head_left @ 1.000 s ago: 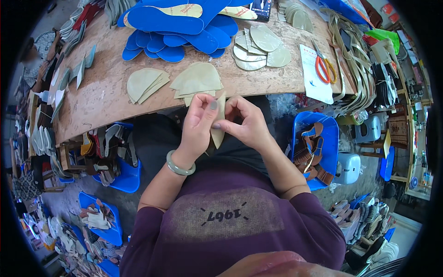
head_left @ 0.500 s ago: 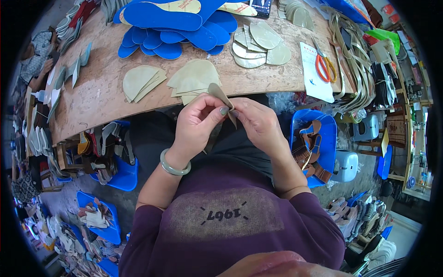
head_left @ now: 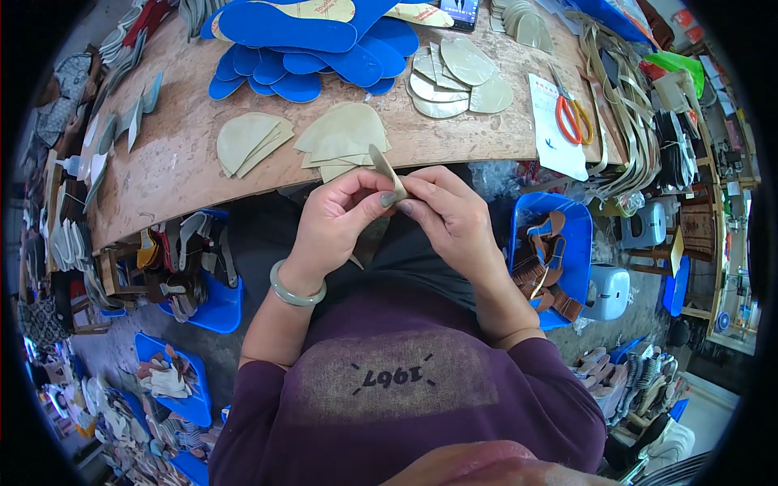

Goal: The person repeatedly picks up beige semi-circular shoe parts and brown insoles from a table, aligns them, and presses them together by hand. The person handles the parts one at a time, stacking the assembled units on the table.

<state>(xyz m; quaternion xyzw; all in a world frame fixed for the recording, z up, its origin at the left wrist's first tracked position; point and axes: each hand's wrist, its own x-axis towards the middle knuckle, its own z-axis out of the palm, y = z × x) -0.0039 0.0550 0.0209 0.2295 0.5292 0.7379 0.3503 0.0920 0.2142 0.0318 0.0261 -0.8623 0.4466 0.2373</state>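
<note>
Over my lap, just off the table's front edge, both hands meet at a thin beige shoe-upper piece (head_left: 379, 164). Its rounded tip sticks up above the fingers, and the rest is mostly hidden by them. My left hand (head_left: 331, 220), below a pale bangle (head_left: 297, 287), pinches the piece between thumb and fingers. On its other side my right hand (head_left: 455, 212) grips the lower edge with thumb and fingertips. Close beyond the hands lies a fanned pile of matching beige pieces (head_left: 342, 134), with a smaller pile (head_left: 250, 139) to its left.
Blue insoles (head_left: 284, 36) are heaped on the wooden table (head_left: 174, 154), with glossy beige pieces (head_left: 470, 63) beside them. Orange-handled scissors (head_left: 569, 121) lie on a white paper sheet (head_left: 551, 158) at right. A blue bin (head_left: 579, 223) of brown straps stands on the floor.
My left hand has shifted slightly left and down. My right fingers have curled closer round the piece, and its lower corner that stuck out before is covered now.
</note>
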